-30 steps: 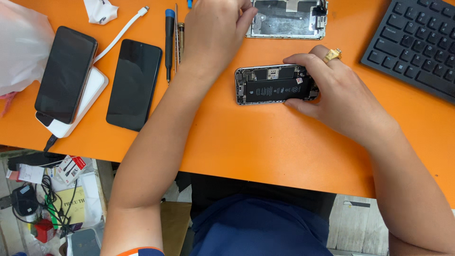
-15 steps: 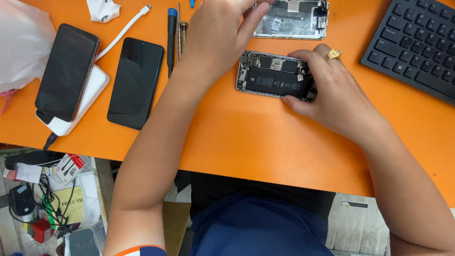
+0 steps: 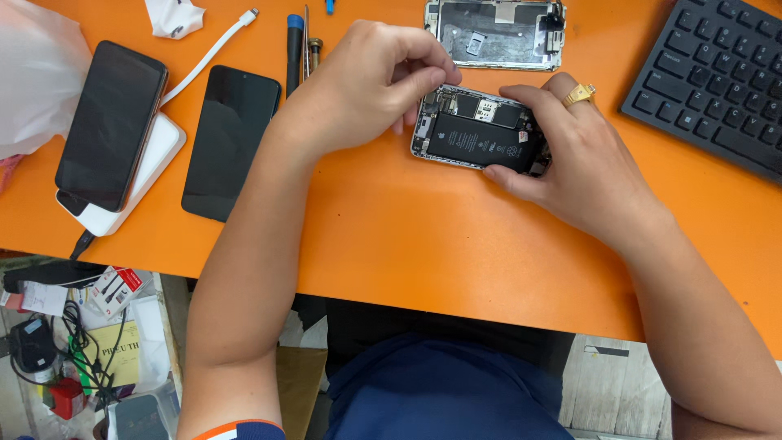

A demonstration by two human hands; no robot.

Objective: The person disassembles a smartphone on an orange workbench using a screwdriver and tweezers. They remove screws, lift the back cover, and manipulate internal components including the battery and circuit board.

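Orange table [image 3: 391,236], black keyboard [image 3: 709,81], white cable [image 3: 208,57].

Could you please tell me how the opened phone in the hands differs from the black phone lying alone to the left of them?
The opened phone has its insides and battery bare; the black phone is closed, showing a dark screen. The opened phone is held by the left hand and right hand; the black phone lies untouched. Both rest on the orange table.
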